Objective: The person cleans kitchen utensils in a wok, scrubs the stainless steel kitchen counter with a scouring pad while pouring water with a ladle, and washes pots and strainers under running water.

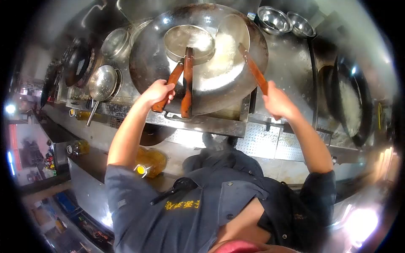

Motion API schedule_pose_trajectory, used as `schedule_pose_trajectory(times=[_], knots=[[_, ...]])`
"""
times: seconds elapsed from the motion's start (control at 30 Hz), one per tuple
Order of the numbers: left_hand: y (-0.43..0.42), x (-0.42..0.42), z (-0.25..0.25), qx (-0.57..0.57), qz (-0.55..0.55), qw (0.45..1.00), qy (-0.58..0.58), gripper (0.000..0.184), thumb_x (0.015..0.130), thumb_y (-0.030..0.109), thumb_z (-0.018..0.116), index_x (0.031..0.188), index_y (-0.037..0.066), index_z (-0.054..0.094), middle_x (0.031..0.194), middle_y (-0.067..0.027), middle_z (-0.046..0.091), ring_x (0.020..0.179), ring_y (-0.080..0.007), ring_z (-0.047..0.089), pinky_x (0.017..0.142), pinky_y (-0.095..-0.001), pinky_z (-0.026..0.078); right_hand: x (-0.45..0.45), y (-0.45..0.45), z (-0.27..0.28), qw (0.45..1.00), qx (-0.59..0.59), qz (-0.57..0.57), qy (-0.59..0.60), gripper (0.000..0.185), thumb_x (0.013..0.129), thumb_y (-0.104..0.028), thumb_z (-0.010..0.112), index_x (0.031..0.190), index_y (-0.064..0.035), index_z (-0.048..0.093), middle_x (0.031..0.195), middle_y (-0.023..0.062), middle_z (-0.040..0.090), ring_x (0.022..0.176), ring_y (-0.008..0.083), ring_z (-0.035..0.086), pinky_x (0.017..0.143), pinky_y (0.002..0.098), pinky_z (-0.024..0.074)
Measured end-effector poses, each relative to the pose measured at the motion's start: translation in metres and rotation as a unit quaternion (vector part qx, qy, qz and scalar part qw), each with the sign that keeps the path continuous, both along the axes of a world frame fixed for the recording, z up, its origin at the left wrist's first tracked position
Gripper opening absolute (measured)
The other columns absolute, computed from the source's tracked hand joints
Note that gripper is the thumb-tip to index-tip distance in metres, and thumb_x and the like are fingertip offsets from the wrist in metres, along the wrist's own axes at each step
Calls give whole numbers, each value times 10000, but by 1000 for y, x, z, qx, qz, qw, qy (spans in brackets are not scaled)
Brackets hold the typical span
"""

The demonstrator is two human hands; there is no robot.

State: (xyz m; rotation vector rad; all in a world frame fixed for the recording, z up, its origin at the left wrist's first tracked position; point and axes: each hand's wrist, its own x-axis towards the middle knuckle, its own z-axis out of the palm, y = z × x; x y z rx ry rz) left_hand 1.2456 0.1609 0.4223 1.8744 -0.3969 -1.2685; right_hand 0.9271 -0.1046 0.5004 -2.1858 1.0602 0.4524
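We're seeing left hand and right hand curling fingers around separate wooden handles; we're risking splashing from the wok if the unheld handle is snagging.

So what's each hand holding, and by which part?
The left hand grips a slanting wooden handle near its lower end, apparently of the round strainer. The right hand holds the large scoop by the lower end of its wooden handle.
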Motion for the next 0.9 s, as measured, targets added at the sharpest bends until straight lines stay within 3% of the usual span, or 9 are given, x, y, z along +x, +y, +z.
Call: schedule_pose_trajectory(times=[0.13, 0.23, 0.47, 0.57, 0.63, 0.73, 0.77, 0.83, 0.9], knots=[[-30, -34, -16, 76, -111, 987, -92, 368, 1073, 278, 452, 1140, -80, 505, 696, -43, 581, 567, -149, 552, 585, -330, 501, 27, 28, -51, 958, 240, -116, -101, 294, 985, -82, 533, 1206, 63, 405, 661, 92, 579, 480, 190, 570, 451, 364, 519], [-16, -7, -7, 108, -96, 979, -144, 432, 1053, 321, 485, 1191, -86, 527, 718, -62, 591, 581, -145, 586, 583, -337, 505, -2, -2, -10, 925, 354, -67, -119, 281, 979, -103, 567, 1186, 47, 449, 666, 73, 575, 483, 161, 564, 441, 347, 505], [21, 27, -19, 75, -79, 973, -205, 447, 1005, 311, 572, 1021, -136, 586, 738, -145, 632, 555, -215, 671, 521, -371, 524, -74, 58, 100, 999, -27, 25, -9, 479, 950, -115, 598, 1379, 3, 419, 717, 113, 635, 529, 174, 617, 489, 341, 505], [3, 13, -27, 57, -91, 985, -133, 492, 1008, 326, 564, 1004, -165, 595, 754, -219, 667, 658, -299, 718, 642, -415, 558, -46, 75, 117, 998, 26, -54, -14, 498, 973, -157, 568, 1411, -4, 387, 748, 136, 650, 595, 224, 656, 613, 382, 549], [-12, 8, -30, 97, -261, 894, -350, 542, 1032, 372, 487, 994, -138, 666, 972, -348, 669, 1012, -486, 648, 912, -469, 508, -12, 50, 52, 998, -8, 32, -56, 462, 1002, -163, 528, 1422, -44, 376, 681, 78, 593, 514, 184, 596, 499, 346, 487], [-22, -8, -22, 127, -247, 889, -364, 532, 1031, 375, 492, 980, -121, 680, 992, -312, 690, 1010, -438, 673, 917, -461, 520, 76, 22, 9, 983, 176, 12, -40, 268, 1025, -203, 522, 1234, -71, 419, 605, 37, 519, 430, 149, 541, 369, 326, 418], [-23, -11, -17, 144, -254, 881, -373, 532, 1034, 378, 489, 1026, -120, 675, 1037, -323, 681, 1031, -434, 670, 922, -470, 519, 99, 11, -15, 987, 149, -3, -62, 278, 1020, -234, 540, 1203, -68, 413, 622, 53, 520, 420, 133, 525, 354, 316, 405], [-21, -23, -13, 143, -227, 859, -437, 564, 1042, 410, 460, 1123, -114, 653, 1158, -328, 648, 1098, -434, 648, 945, -482, 519, 129, -4, -49, 998, 40, 14, -37, 288, 1019, -164, 487, 1256, -31, 393, 715, 149, 629, 531, 264, 635, 480, 432, 528], [-36, -42, 10, 143, -208, 876, -411, 741, 1023, 566, 401, 1329, -96, 535, 1353, -314, 550, 1248, -448, 560, 1024, -488, 489, 135, -23, -85, 937, -332, 88, -72, 262, 993, -97, 450, 1233, -6, 398, 899, 284, 683, 788, 425, 699, 717, 536, 560]])
